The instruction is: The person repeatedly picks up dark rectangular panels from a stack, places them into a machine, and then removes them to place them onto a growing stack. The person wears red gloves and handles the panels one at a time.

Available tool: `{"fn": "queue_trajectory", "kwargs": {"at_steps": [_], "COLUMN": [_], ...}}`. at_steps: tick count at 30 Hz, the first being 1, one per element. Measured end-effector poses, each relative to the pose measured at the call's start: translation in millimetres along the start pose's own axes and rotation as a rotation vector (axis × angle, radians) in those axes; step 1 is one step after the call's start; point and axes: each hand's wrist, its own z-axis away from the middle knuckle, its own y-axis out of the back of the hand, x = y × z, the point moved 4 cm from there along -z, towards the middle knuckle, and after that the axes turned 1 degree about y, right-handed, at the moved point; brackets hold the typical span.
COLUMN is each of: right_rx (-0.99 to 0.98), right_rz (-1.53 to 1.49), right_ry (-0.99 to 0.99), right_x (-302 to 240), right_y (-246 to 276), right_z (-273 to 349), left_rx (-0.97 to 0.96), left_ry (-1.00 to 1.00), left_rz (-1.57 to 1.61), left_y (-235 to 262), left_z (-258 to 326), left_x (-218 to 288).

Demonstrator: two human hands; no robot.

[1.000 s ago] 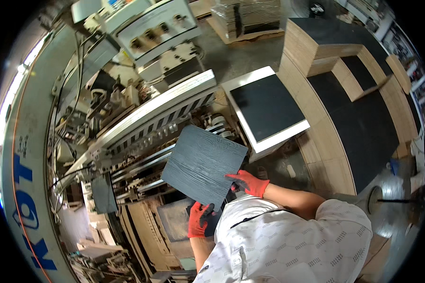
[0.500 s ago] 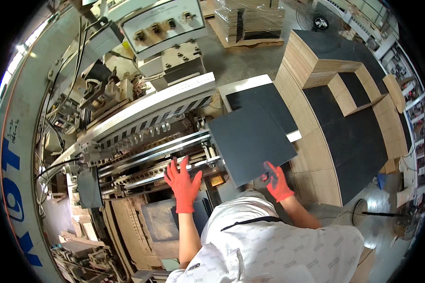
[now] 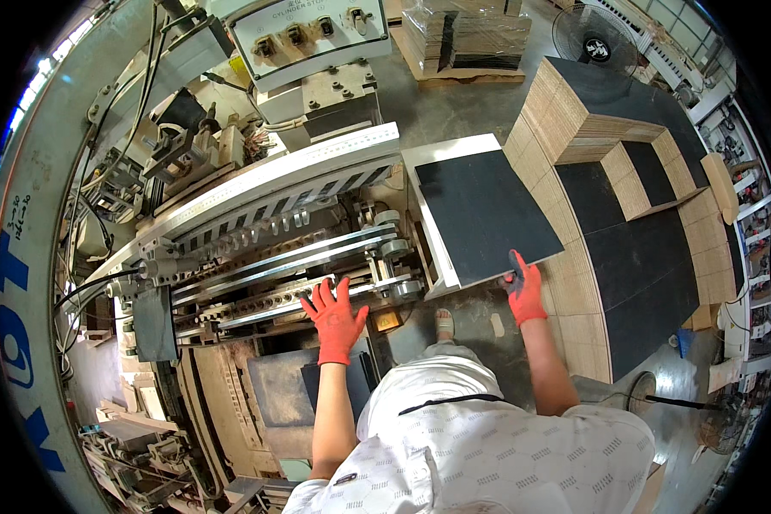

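Note:
A square black panel [image 3: 488, 214] lies on a white side table [image 3: 441, 257] at the machine's right end. My right hand [image 3: 525, 291], in a red glove with dark fingertips, grips the panel's near edge close to its right corner; part of the grip is hidden. My left hand [image 3: 336, 324], gloved the same way, is spread with its fingers apart at the near side of the machine's metal rails [image 3: 291, 270]. It holds nothing, and I cannot tell whether its fingertips touch the machine.
Tall stacks of black-faced boards [image 3: 642, 274] stand to the right. Dark boards [image 3: 278, 385] lie below my left forearm. Behind the machine rises a control box [image 3: 308, 43] with knobs. A wrapped pallet [image 3: 464, 38] and a fan [image 3: 595, 43] are farther back, another fan [image 3: 724, 415] lower right.
The black panel has moved right, away from the rails' end and onto the side table, with my right hand at its edge. My left hand stays spread in nearly the same place.

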Motion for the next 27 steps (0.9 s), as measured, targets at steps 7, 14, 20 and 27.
{"fn": "queue_trajectory", "kwargs": {"at_steps": [7,14,20,27], "right_rx": [0.000,0.025,-0.028,-0.070], "right_rz": [-0.033,0.001,0.410,0.678], "right_ry": [0.049,0.032,0.022,0.116], "right_x": [10.4,10.0,3.0,18.1], "right_y": [-26.7,-31.3,-16.4,10.9], "right_z": [-50.8,-56.4,-51.8,-55.2], "left_rx": [0.015,0.059,0.053,0.024], "left_ry": [0.011,-0.012,0.005,0.010], "left_rz": [0.063,0.054,0.049,0.030], "left_y": [6.0,4.0,1.1,0.3], "left_z": [1.0,1.7,2.1,0.7], "left_x": [0.1,0.8,-0.8,-0.4]}}
